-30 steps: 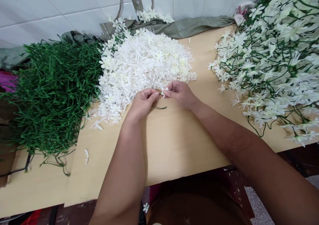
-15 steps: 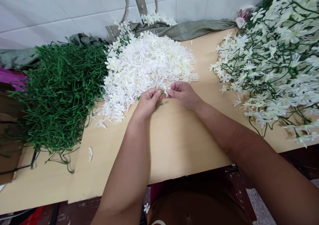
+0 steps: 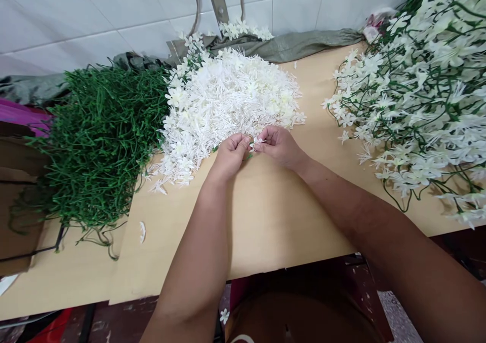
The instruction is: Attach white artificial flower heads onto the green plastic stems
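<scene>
My left hand [image 3: 234, 152] pinches a short green plastic stem [image 3: 248, 156], most of it hidden behind the fingers. Close against it, my right hand [image 3: 279, 145] is closed on a small white artificial flower [image 3: 257, 141]. Flower and stem meet between the two sets of fingertips; whether they are joined I cannot tell. Just beyond both hands lies a heap of loose white artificial flowers [image 3: 231, 92] with thin, spiky parts. A large pile of green plastic stems [image 3: 110, 140] stands to the left of it.
Flowers on stems [image 3: 421, 100] are heaped at the right of the table [image 3: 273, 231]. One white scrap [image 3: 142, 232] lies at front left. A cardboard box [image 3: 21, 206] stands at the left edge. Along the tiled wall [image 3: 296, 8] runs a grey-green cloth [image 3: 304, 46].
The white flower now sits closer to my left fingertips, its petals showing more between the hands. The whole view has shifted slightly; the piles look the same.
</scene>
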